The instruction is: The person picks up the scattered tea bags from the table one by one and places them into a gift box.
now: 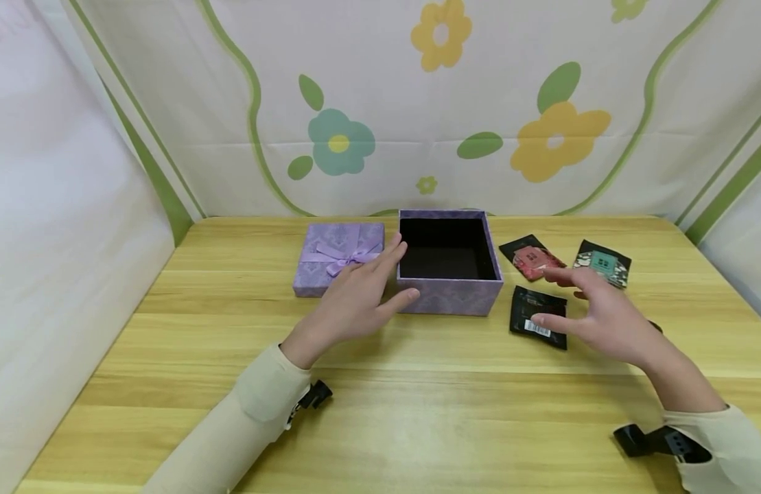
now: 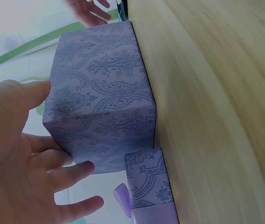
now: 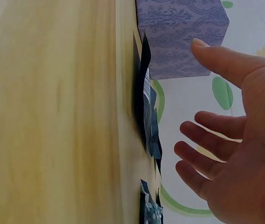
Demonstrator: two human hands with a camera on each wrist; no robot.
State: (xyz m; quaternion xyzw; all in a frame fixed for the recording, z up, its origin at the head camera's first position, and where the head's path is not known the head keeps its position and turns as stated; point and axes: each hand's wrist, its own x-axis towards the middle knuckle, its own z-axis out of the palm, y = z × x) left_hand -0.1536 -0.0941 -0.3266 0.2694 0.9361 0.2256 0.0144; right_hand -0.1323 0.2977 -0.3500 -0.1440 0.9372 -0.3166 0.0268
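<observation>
My left hand [image 1: 358, 298] reaches over the bow-tied lid [image 1: 311, 274] to the left side of a purple patterned box [image 1: 451, 296]. In the left wrist view its thumb and spread fingers lie beside the box [image 2: 100, 79]; I cannot tell whether they touch it. The box stands uncovered, its black inside showing. Above a black sachet with a barcode label [image 1: 528, 302] hovers my right hand [image 1: 609, 322], fingers apart and slightly bent, holding nothing. Behind that lie a red-labelled sachet [image 1: 531, 259] and a green-labelled sachet [image 1: 602, 262], the latter partly hidden by the hand.
A small dark thing [image 1: 656, 327] peeks out beside the right hand, mostly hidden. The wooden table [image 1: 405, 425] ends at a flower-print cloth [image 1: 386, 89] behind the box. White cloth [image 1: 53, 226] hangs along the left side.
</observation>
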